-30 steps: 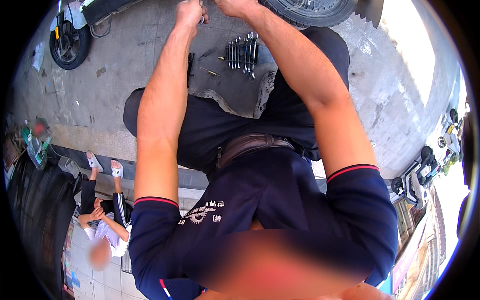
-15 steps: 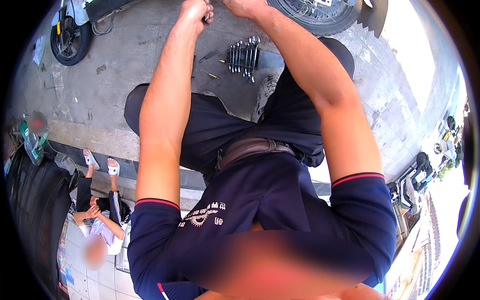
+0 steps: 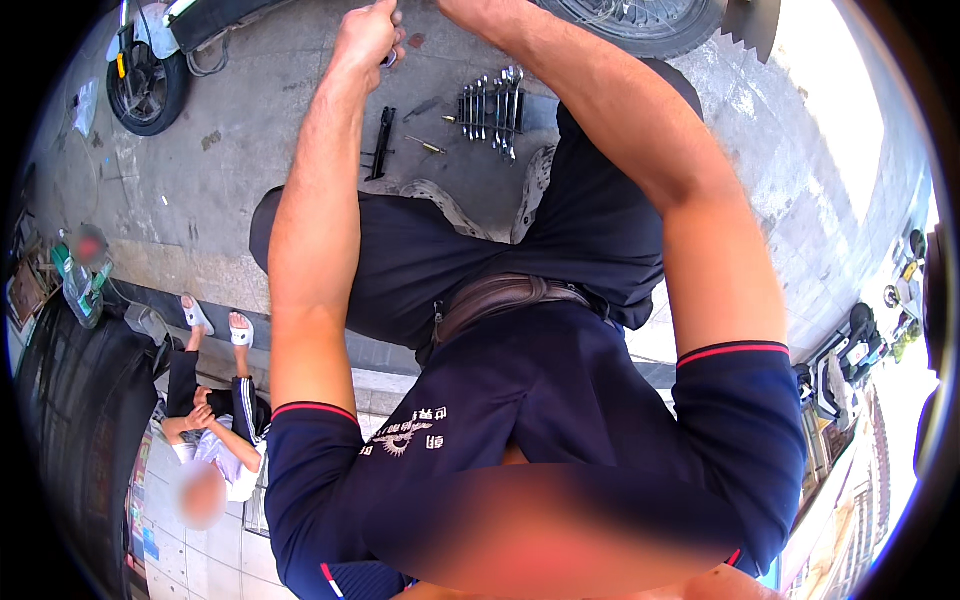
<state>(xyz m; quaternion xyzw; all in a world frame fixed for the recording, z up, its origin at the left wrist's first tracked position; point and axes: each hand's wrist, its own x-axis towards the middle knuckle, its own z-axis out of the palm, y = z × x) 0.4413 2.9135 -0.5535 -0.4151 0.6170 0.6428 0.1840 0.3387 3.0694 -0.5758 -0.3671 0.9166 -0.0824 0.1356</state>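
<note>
My left hand (image 3: 366,38) is closed in a fist near the top edge. A shiny metal end (image 3: 389,60) sticks out below its fingers; the rest of that tool is hidden. To its right, my right hand (image 3: 478,10) is partly cut off by the top edge, so its fingers and anything in them are out of sight. Below the hands, a row of silver wrenches (image 3: 484,112) lies in a dark holder on the ground. Beside it are a thin brass-coloured tool (image 3: 427,145) and a black metal bracket (image 3: 380,146).
A spoked wheel with a tyre (image 3: 655,28) lies at the top right, next to a dark jagged-edged flap (image 3: 750,28). A scooter's front wheel (image 3: 146,88) stands at the far left. Behind me on the left a person (image 3: 215,420) sits with hands together. Parked scooters (image 3: 850,345) line the right.
My hands have shifted slightly left and up, the right one further out of view. The black bracket, mostly hidden behind my left forearm before, now shows.
</note>
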